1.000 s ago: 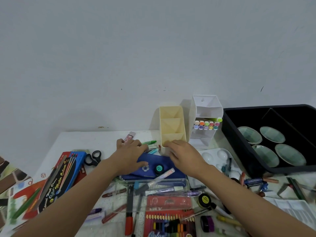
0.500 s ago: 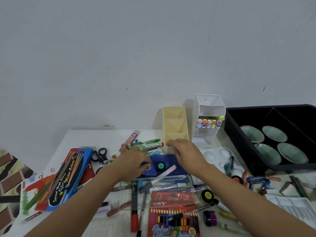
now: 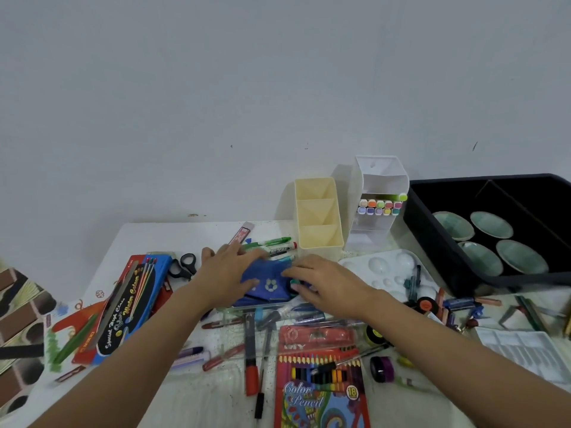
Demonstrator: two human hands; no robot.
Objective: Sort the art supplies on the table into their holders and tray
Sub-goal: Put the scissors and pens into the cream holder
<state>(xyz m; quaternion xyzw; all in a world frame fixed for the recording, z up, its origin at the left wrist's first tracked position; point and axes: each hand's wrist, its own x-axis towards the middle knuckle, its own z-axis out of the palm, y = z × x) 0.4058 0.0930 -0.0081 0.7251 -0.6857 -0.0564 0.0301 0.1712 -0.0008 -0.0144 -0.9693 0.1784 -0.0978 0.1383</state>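
Clutter spreading across a white table [image 3: 173, 239]. Reaching in with both hands and laying them on a blue pouch [image 3: 268, 284] near the middle, just in front of the cream holder [image 3: 318, 220]. Pressing the left hand [image 3: 230, 274] over the pouch's left and far edge, fingers stretched nearly straight, thumb splayed out toward the scissors [image 3: 185, 265]. Resting the right hand [image 3: 327, 281] on the pouch's right end, fingers straight and pointing left. Not pinching anything with either hand, as far as is showing; cannot tell whether any fingertip is hooking under the fabric. Showing a white flower print on the pouch between the two hands.

Lying on top of a clear case [image 3: 262, 307], that pouch, with a red pen [image 3: 251, 344] and a box of colour pencils [image 3: 321, 381] nearer the camera. Lying just behind the left fingers: a green marker [image 3: 272, 242], between pouch and cream holder. Standing right of the cream holder: a white holder [image 3: 378, 177], carrying a row of pastel-capped markers [image 3: 381, 206] in its lower slot. Sitting at far right: a black tray [image 3: 432, 257] holding four green dishes [image 3: 491, 223], with a white palette [image 3: 383, 267] just beside its near corner.
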